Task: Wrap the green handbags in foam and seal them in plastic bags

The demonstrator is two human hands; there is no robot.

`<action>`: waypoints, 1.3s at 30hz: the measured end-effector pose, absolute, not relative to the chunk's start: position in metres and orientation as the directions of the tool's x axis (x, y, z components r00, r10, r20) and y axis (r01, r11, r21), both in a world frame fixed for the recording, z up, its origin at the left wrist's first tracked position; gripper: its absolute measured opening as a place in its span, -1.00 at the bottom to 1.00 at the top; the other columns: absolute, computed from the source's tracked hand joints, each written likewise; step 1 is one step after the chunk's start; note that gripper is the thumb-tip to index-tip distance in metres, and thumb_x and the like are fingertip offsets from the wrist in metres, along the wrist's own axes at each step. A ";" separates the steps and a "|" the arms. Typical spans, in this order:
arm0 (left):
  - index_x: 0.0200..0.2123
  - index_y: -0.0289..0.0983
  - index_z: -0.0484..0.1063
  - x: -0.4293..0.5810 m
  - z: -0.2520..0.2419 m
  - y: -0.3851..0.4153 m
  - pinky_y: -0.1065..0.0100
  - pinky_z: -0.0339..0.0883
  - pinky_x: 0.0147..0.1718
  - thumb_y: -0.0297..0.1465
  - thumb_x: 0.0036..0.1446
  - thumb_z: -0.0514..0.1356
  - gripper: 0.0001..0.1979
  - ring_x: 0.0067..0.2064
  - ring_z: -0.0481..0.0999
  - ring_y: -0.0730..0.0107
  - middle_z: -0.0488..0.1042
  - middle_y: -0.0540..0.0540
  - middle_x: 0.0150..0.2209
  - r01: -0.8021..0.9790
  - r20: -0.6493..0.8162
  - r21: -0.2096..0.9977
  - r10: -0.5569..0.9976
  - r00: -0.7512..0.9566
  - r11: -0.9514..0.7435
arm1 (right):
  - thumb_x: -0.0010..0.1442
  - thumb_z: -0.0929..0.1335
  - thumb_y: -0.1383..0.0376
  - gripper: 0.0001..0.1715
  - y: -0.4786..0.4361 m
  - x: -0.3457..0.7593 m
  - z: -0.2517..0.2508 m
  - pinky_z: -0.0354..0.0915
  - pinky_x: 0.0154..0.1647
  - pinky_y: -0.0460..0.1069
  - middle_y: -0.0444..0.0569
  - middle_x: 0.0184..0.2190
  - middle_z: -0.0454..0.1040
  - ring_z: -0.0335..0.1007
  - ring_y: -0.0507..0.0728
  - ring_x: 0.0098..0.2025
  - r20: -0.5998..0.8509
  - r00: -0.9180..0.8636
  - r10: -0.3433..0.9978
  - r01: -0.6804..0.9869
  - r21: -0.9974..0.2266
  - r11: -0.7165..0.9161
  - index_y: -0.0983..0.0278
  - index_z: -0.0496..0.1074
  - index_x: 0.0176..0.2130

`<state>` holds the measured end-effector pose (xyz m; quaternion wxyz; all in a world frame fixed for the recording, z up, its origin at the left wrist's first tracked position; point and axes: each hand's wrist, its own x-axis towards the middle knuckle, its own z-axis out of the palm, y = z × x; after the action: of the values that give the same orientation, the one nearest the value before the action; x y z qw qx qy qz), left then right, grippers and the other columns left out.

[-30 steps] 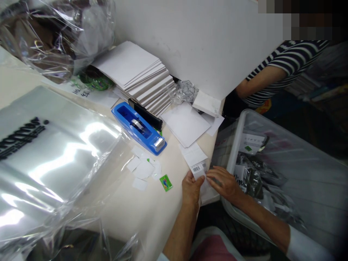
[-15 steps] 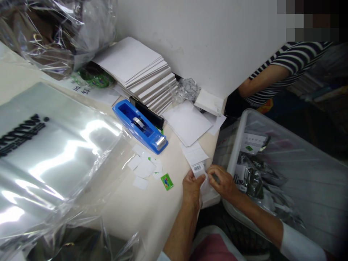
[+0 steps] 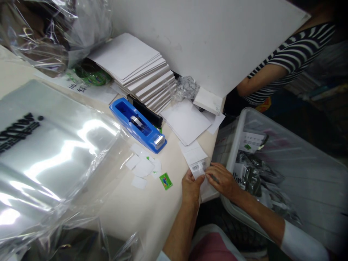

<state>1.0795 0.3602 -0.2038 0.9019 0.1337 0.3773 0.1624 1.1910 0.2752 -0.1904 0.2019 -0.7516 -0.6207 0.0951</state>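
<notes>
At the table's right edge, my left hand [image 3: 192, 189] grips a strip of white barcode labels [image 3: 193, 154], its thumb pressed on top. Small printed barcodes show just above that thumb. My right hand [image 3: 223, 181] is at the strip's right side, thumb and forefinger pinched together by the edge of a label; its other fingers are bent. What lies between those fingertips is too small to make out. To the left of my hands lie a small green packet [image 3: 165, 181] and several white paper pieces [image 3: 144, 166].
A blue tape dispenser [image 3: 138, 125] stands beside a stack of white cards [image 3: 136, 69]. Clear plastic bags [image 3: 54, 156] cover the left side. To the right is a translucent bin [image 3: 293, 152] with bagged goods. Beyond the white partition [image 3: 195, 40] a person in a striped sleeve [image 3: 296, 50] is visible.
My right hand's fingers have loosened and straightened a little at the label strip. My left hand keeps its grip. The whole view has shifted slightly.
</notes>
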 end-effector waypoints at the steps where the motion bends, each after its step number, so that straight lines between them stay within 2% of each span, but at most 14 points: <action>1: -0.17 -0.35 0.40 1.079 -0.204 0.360 0.36 0.32 -0.36 -0.47 -0.30 0.33 -0.51 -0.37 0.50 0.29 0.53 -0.12 -0.36 -0.191 -0.636 0.366 0.395 0.663 0.911 | 0.17 0.20 0.38 -0.88 0.276 1.190 -0.191 0.24 -0.07 0.12 -0.04 -0.38 0.42 0.34 0.09 -0.27 0.109 0.231 0.967 0.885 -0.437 -0.162 0.25 0.30 -0.34; 7: -0.18 -0.37 0.39 1.079 -0.203 0.360 0.38 0.32 -0.40 -0.50 -0.27 0.31 -0.55 -0.43 0.49 0.34 0.53 -0.11 -0.39 -0.193 -0.640 0.365 0.396 0.659 0.911 | 0.19 0.20 0.37 -0.88 0.273 1.189 -0.195 0.31 -0.28 0.00 -0.05 -0.39 0.41 0.35 0.07 -0.28 0.100 0.317 0.943 0.845 -0.482 -0.233 0.25 0.30 -0.33; 10: -0.18 -0.37 0.39 1.079 -0.203 0.360 0.37 0.33 -0.39 -0.48 -0.26 0.31 -0.54 -0.41 0.50 0.31 0.53 -0.12 -0.38 -0.201 -0.641 0.358 0.396 0.657 0.912 | 0.18 0.23 0.38 -0.89 0.267 1.187 -0.194 0.30 -0.18 0.02 -0.06 -0.35 0.44 0.36 0.07 -0.24 0.132 0.330 0.935 0.843 -0.488 -0.229 0.25 0.32 -0.27; 13: -0.16 -0.35 0.39 1.080 -0.204 0.359 0.33 0.34 -0.34 -0.47 -0.28 0.33 -0.51 -0.35 0.51 0.27 0.53 -0.14 -0.31 -0.204 -0.643 0.349 0.392 0.658 0.915 | 0.15 0.27 0.40 -0.85 0.263 1.186 -0.193 0.23 -0.04 0.12 -0.06 -0.32 0.46 0.36 0.09 -0.23 0.193 0.289 0.938 0.881 -0.437 -0.181 0.24 0.33 -0.22; 16: -0.16 -0.34 0.39 1.079 -0.205 0.359 0.33 0.34 -0.29 -0.47 -0.29 0.34 -0.50 -0.30 0.51 0.27 0.52 -0.16 -0.25 -0.198 -0.646 0.344 0.384 0.660 0.918 | 0.14 0.28 0.41 -0.83 0.265 1.187 -0.192 0.21 -0.03 0.13 -0.06 -0.31 0.47 0.37 0.08 -0.25 0.188 0.204 0.961 0.924 -0.360 -0.126 0.24 0.34 -0.21; 19: -0.16 -0.34 0.40 1.079 -0.206 0.360 0.35 0.34 -0.32 -0.48 -0.28 0.33 -0.51 -0.32 0.51 0.29 0.52 -0.15 -0.27 -0.185 -0.648 0.345 0.376 0.662 0.920 | 0.15 0.25 0.42 -0.86 0.269 1.187 -0.190 0.21 -0.04 0.12 -0.05 -0.32 0.46 0.35 0.08 -0.25 0.154 0.171 0.973 0.938 -0.328 -0.113 0.26 0.33 -0.24; 24: -0.16 -0.38 0.38 1.079 -0.205 0.360 0.39 0.33 -0.39 -0.50 -0.26 0.29 -0.53 -0.38 0.51 0.32 0.53 -0.14 -0.34 -0.189 -0.649 0.361 0.391 0.653 0.913 | 0.16 0.21 0.44 -0.88 0.275 1.183 -0.190 0.25 -0.14 0.09 -0.01 -0.37 0.41 0.30 0.11 -0.25 0.117 0.227 0.967 0.911 -0.375 -0.168 0.28 0.30 -0.30; 31: -0.14 -0.39 0.36 1.079 -0.206 0.359 0.36 0.34 -0.35 -0.50 -0.21 0.26 -0.55 -0.36 0.51 0.31 0.53 -0.13 -0.33 -0.204 -0.632 0.370 0.406 0.660 0.906 | 0.20 0.19 0.40 -0.91 0.273 1.179 -0.196 0.27 -0.26 0.03 -0.02 -0.37 0.37 0.28 0.08 -0.29 0.110 0.308 0.945 0.874 -0.426 -0.235 0.28 0.26 -0.31; 36: -0.13 -0.38 0.36 1.079 -0.208 0.359 0.33 0.35 -0.30 -0.50 -0.20 0.26 -0.55 -0.33 0.51 0.30 0.52 -0.12 -0.33 -0.206 -0.625 0.374 0.410 0.664 0.904 | 0.20 0.22 0.38 -0.89 0.269 1.183 -0.191 0.24 -0.13 0.05 -0.04 -0.32 0.41 0.30 0.08 -0.21 0.090 0.273 0.958 0.872 -0.443 -0.207 0.26 0.30 -0.25; 39: -0.14 -0.37 0.37 1.079 -0.208 0.359 0.32 0.35 -0.29 -0.49 -0.21 0.26 -0.55 -0.33 0.51 0.29 0.52 -0.12 -0.33 -0.199 -0.630 0.377 0.408 0.661 0.905 | 0.17 0.23 0.40 -0.89 0.270 1.184 -0.191 0.19 -0.07 0.10 -0.04 -0.33 0.43 0.31 0.11 -0.21 0.074 0.278 0.958 0.856 -0.472 -0.212 0.26 0.34 -0.29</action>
<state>1.0792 0.3588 -0.2082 0.9006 0.1390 0.3758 0.1684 1.1836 0.2702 -0.1908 0.2165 -0.7695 -0.5893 0.1175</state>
